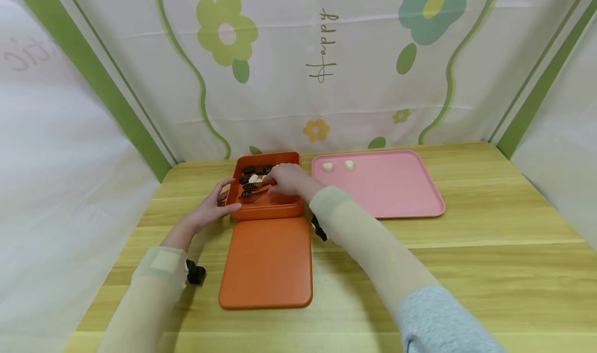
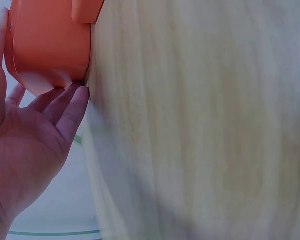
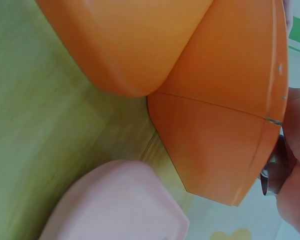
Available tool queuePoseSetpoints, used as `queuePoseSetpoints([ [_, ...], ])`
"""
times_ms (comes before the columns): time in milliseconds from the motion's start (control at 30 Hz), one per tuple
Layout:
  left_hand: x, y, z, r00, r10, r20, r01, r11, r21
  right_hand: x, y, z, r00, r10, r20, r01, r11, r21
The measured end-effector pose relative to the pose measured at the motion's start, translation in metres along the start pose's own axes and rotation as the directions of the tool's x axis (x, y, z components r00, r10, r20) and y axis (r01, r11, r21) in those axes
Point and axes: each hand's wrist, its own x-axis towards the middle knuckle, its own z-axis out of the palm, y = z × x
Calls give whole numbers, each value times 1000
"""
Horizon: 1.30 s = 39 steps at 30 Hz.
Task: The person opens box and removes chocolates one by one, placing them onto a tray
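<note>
Fingers of our right hand (image 1: 289,179) were curled around orange tongs (image 1: 255,192) inside the orange box (image 1: 266,208), their long axis pointing left toward the dark and pale pieces (image 1: 254,175) just beyond, while our left hand (image 1: 215,205) lay straight-fingered against the box's left wall.

The orange box (image 1: 266,208) against the left hand (image 1: 210,208) looks like smooth plastic with a soft, half-matt sheen. Its lid (image 1: 267,262), just nearer than that hand, has the same even, matt orange surface. The pink tray (image 1: 396,187) beyond the right hand (image 1: 286,179) appears to be matt plastic too, smooth with rounded edges. Under both hands the counter (image 1: 466,270) shows pale wood grain with a light satin finish. The backdrop (image 1: 298,62) behind is thin printed cloth, softly creased.
</note>
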Motion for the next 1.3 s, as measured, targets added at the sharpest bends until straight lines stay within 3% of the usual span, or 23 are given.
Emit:
queuePoseSetpoints([
  [433, 1, -1, 1, 1000, 19, 7, -19, 1000, 3, -3, 1, 1, 999, -4, -52, 2, 999, -44],
  [633, 0, 0, 2, 1000, 21, 0, -21, 1000, 2, -9, 4, -12, 996, -30, -89, 27, 999, -37],
  [1067, -4, 2, 0, 1000, 12, 15, -12, 1000, -1, -35, 21, -42, 997, -43, -68, 42, 999, -19],
  [1300, -3, 2, 1, 1000, 19, 19, -19, 1000, 5, -51, 33, -56, 991, -44, -123, 37, 998, -59],
])
